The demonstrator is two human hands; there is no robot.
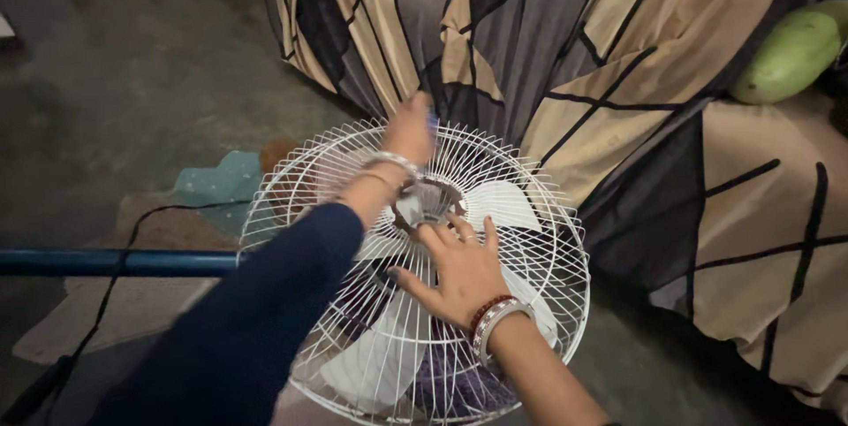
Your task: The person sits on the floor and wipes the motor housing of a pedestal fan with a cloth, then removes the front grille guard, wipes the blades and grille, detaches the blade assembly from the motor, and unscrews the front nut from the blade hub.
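Observation:
A round white wire fan guard (539,240) faces up at me, with pale fan blades (503,201) behind it. My left hand (409,132), in a dark blue sleeve with bangles at the wrist, reaches across the guard and grips its far top rim. My right hand (459,269), wearing red and silver bangles, lies flat with spread fingers on the wires just below the fan's centre hub (424,201).
A blue pole (115,262) runs left from the fan. A black cable (110,289) trails over a mat on the grey floor. A bed with a tan, grey and black patterned cover (618,81) stands behind, with a green mango (791,55) on it.

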